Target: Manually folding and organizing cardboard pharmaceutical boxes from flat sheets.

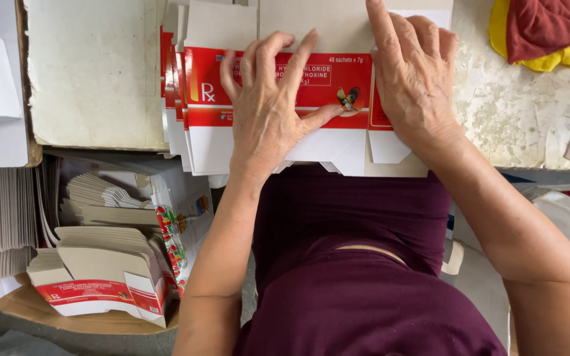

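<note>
Maroon shirt fills the foreground; left hand and right hand both press flat, fingers spread, on a red-and-white flattened carton, gripping nothing.

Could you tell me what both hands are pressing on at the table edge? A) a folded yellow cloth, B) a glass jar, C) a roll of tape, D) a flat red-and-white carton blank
D: the left hand and right hand both lie flat on the unfolded red-and-white carton blank atop a stack.
</note>
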